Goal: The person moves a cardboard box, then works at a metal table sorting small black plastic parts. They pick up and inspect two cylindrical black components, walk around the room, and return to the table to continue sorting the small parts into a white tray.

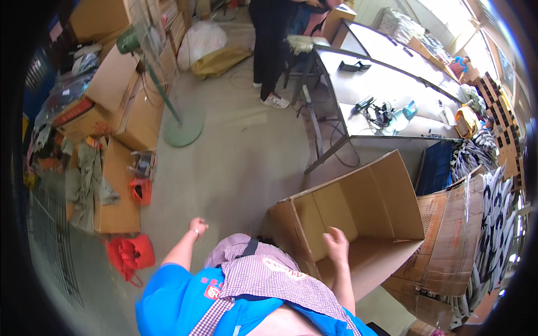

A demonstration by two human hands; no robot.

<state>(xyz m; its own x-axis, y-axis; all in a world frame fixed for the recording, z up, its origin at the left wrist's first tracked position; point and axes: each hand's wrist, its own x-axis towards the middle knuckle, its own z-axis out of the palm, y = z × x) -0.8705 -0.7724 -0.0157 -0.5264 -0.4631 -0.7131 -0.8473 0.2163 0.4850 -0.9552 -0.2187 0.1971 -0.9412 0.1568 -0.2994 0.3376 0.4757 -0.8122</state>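
Observation:
My left hand (199, 225) hangs over the grey floor, fingers curled in, with a band round the wrist and no object visible in it. My right hand (336, 244) is in front of a large open cardboard box (386, 193) as seen from here, its fingers loosely closed and nothing showing in them. Whether it touches the box cannot be told. The box lies with its opening facing me, its brown inside walls in view. Below my hands are my blue shirt and a checked apron (255, 283).
A table (347, 92) with cables and a blue item stands ahead right. Stacked cartons and grey bundles (493, 224) fill the right side. On the left are a green fan stand (183, 130), cartons (120, 193) and a red bag (129, 253). A person (269, 50) stands ahead.

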